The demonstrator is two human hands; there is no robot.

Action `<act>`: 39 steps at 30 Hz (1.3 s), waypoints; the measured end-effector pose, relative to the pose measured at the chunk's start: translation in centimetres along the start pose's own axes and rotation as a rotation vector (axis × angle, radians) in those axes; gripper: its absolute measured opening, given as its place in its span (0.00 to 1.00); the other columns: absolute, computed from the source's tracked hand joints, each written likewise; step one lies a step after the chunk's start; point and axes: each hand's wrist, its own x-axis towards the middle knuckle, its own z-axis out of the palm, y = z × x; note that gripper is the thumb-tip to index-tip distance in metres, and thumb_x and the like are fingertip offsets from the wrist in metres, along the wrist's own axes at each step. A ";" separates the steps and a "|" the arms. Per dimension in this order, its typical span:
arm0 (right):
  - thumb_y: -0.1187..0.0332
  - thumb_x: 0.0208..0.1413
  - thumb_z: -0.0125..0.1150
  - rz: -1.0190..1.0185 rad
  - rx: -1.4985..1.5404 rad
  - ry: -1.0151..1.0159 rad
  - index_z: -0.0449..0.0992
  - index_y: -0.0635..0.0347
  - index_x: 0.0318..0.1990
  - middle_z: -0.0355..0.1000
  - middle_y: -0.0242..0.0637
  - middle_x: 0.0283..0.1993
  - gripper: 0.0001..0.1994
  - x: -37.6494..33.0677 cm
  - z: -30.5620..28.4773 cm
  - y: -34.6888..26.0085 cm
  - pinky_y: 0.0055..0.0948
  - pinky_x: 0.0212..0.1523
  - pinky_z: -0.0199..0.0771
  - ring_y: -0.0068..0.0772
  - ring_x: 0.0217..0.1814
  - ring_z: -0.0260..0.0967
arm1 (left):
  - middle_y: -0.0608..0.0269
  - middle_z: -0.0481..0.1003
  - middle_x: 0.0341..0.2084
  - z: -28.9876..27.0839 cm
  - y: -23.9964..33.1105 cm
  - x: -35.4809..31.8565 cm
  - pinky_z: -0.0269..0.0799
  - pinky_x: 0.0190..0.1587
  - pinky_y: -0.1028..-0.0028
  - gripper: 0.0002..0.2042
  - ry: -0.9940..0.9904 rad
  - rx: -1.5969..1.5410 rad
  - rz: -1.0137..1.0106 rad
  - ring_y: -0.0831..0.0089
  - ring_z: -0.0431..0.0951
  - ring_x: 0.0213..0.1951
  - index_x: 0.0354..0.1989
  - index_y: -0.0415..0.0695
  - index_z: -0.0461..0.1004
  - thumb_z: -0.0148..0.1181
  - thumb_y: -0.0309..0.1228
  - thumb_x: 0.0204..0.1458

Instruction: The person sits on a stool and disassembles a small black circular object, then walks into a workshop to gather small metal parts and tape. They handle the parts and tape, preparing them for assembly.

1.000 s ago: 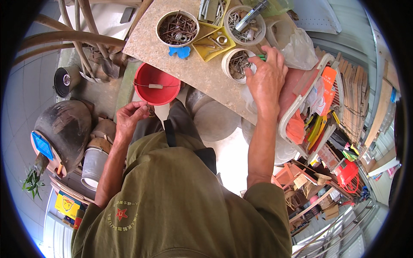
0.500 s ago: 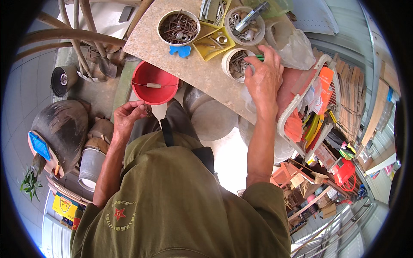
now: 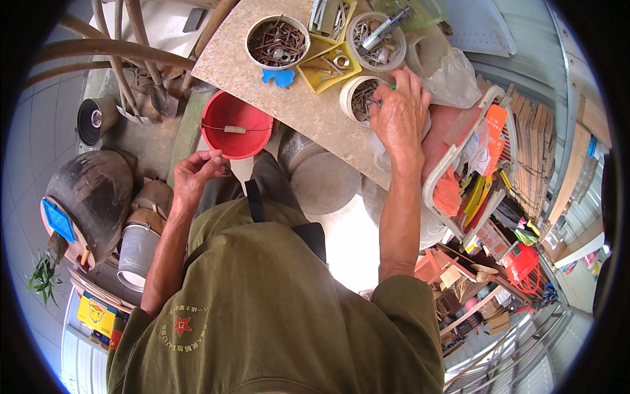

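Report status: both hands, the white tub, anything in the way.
Right hand at rim of white hardware tub, grip unclear. Left hand pinched near red bucket, hold unclear. Translucent plastic bag beside right hand, not blocking tub.

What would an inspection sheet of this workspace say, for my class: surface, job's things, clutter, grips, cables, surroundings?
Surface: speckled tan tabletop, near edge slanting down to the right.
Job's things: white tub of metal bits on the tabletop; red bucket below its edge.
Clutter: tub of rusty nails, yellow tray, blue piece, plastic bag.
Grips: left hand beside the red bucket; right hand at the white tub's right side; what either holds is unclear.
Cables: nothing seen.
Surroundings: wooden tool handles and dark round vessel left; filled, pale-rimmed basket right.
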 end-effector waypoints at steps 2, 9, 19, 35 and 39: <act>0.73 0.43 0.73 0.004 0.000 -0.001 0.87 0.60 0.37 0.73 0.42 0.59 0.11 0.0 0.1 0.0 0.51 0.67 0.59 0.50 0.73 0.62 | 0.60 0.84 0.38 0.0 0.0 0.1 0.81 0.45 0.75 0.12 -0.003 0.004 0.004 0.76 0.84 0.37 0.52 0.35 0.81 0.67 0.28 0.64; 0.72 0.42 0.73 0.004 0.006 0.024 0.86 0.60 0.35 0.74 0.42 0.59 0.10 -0.2 0.2 -0.1 0.53 0.67 0.58 0.48 0.73 0.61 | 0.61 0.84 0.38 0.3 0.3 0.2 0.82 0.45 0.74 0.12 -0.034 -0.027 0.018 0.76 0.84 0.37 0.51 0.35 0.81 0.67 0.28 0.64; 0.75 0.45 0.72 0.038 0.091 0.051 0.85 0.56 0.35 0.75 0.38 0.55 0.08 -0.4 -0.5 0.6 0.48 0.65 0.62 0.45 0.65 0.67 | 0.62 0.84 0.36 0.2 0.8 -0.1 0.80 0.45 0.75 0.12 -0.013 -0.012 0.029 0.77 0.83 0.37 0.52 0.34 0.81 0.66 0.28 0.65; 0.71 0.49 0.73 0.023 -0.054 -0.026 0.86 0.53 0.42 0.74 0.38 0.62 0.12 -1.2 -0.3 -0.4 0.53 0.69 0.60 0.47 0.74 0.63 | 0.54 0.84 0.46 1.0 2.3 -0.6 0.83 0.50 0.69 0.16 -0.096 -0.139 0.102 0.70 0.85 0.43 0.60 0.38 0.76 0.66 0.24 0.64; 0.71 0.50 0.72 -0.017 -0.055 0.011 0.85 0.55 0.40 0.76 0.37 0.60 0.09 -0.8 0.2 -0.4 0.52 0.70 0.59 0.48 0.72 0.65 | 0.55 0.83 0.45 2.0 4.3 -1.2 0.84 0.51 0.68 0.17 -0.187 -0.287 0.129 0.71 0.84 0.43 0.61 0.39 0.76 0.66 0.25 0.64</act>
